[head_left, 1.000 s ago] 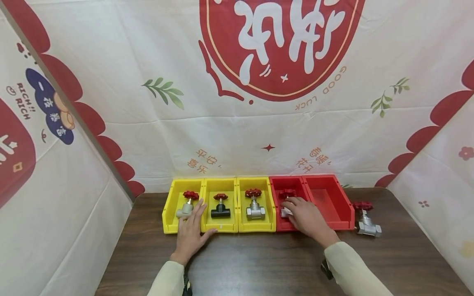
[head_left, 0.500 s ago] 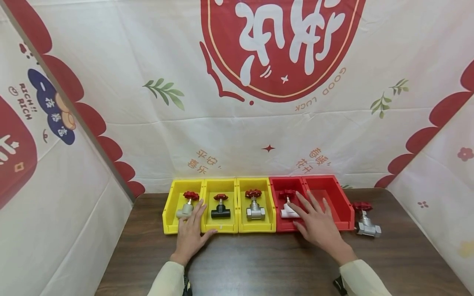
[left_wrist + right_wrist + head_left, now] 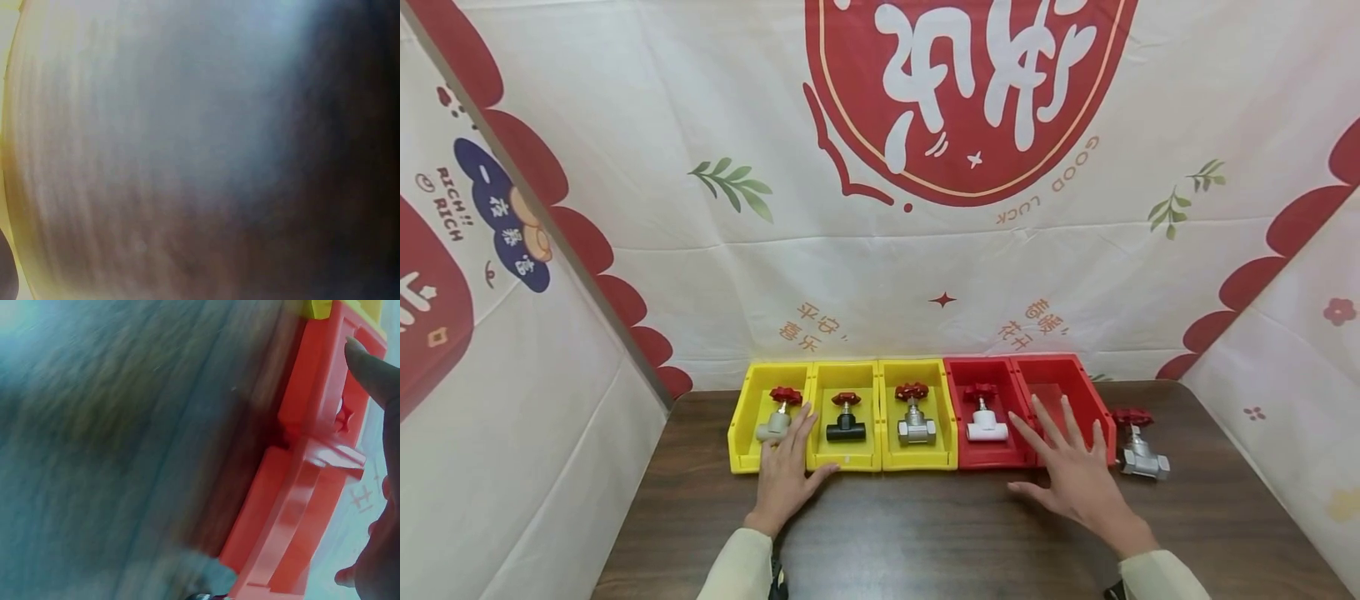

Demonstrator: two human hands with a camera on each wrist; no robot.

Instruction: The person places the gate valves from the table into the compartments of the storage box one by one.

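My left hand point(image 3: 788, 479) lies with extended fingers over the front of the leftmost yellow bin point(image 3: 741, 433); the fingertips are beside a grey-beige valve point(image 3: 773, 427) with a red handwheel. My right hand point(image 3: 1078, 483) is spread over the front of the right red bin point(image 3: 1096, 408) and holds nothing. Left of it, a white valve point(image 3: 987, 428) sits in the other red bin point(image 3: 988, 460). A metal valve point(image 3: 1144, 461) lies on the table, right of the bins. The right wrist view shows the thumb point(image 3: 372, 372) near the red bins. The left wrist view is mostly blurred.
A black valve point(image 3: 846, 430) lies in the middle yellow bin point(image 3: 822, 400), a metal valve point(image 3: 917, 428) in the right yellow bin point(image 3: 951, 417). The bins stand in a row against a printed cloth point(image 3: 850, 275) at the back of the wooden table point(image 3: 917, 533).
The right hand has let go of the white valve, spread its fingers and moved right to the front of the right red bin. The left hand has not moved.
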